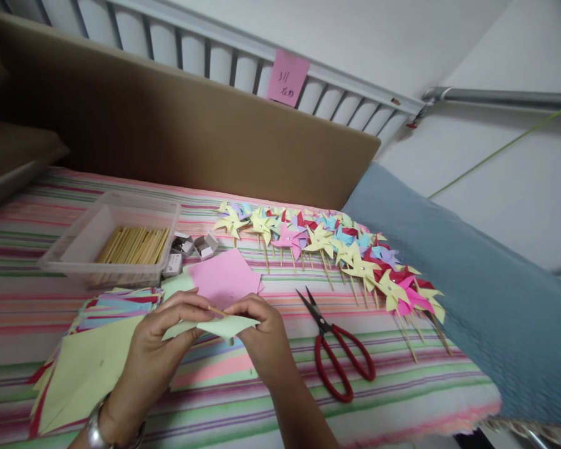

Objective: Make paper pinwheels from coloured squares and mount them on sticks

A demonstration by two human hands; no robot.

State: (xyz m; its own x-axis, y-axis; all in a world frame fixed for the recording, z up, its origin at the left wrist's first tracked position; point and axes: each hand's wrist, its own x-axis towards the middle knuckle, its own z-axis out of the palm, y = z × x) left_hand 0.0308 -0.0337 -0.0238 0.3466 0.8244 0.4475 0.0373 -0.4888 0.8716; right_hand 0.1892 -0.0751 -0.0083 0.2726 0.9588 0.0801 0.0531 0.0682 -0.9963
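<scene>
A pale green paper sheet [227, 325], partly curled, is held up between both hands over the cloth. My left hand [171, 330] pinches its left side and the end of a thin wooden stick [216, 310]. On the other side, my right hand [258, 321] is closed on the paper's right part, its fingertips at the stick's other end. How the stick meets the paper is hidden by the fingers. Pink paper squares [227, 274] lie just behind the hands. Red-handled scissors [331, 346] rest, blades slightly apart, to the right.
A clear plastic box [56, 255] holds several wooden sticks. Small open cartons [206, 245] stand beside it. Stacked coloured paper [88, 368] lies at left. Many-coloured paper pinwheels [320, 240] on sticks spread along the right. A cardboard panel [206, 118] stands behind, before a radiator.
</scene>
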